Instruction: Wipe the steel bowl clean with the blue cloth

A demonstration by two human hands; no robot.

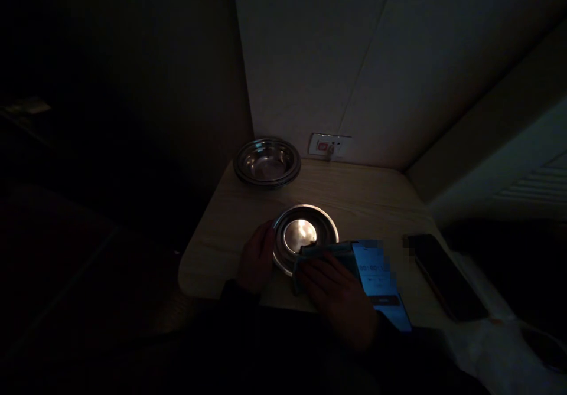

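Note:
A round shiny metal bowl [300, 235] rests near the front of a small wooden table, its bottom catching a bright reflection. My left hand [257, 258] grips the bowl's left rim, its fingertips partly lost in shadow. On the bowl's lower right side, my right hand [334, 291] presses a dark teal cloth [348, 254] against the metal. The fingers of that hand lie together over the cloth and hide part of it. Further back to the left stand similar metal bowls [267, 165], stacked one inside another.
The wooden tabletop [363, 194] meets a wall with a socket plate [330, 145]. A lit phone [381, 289] showing a timer lies beside my right hand. A dark phone-like slab [447, 277] lies further right. The room is very dim.

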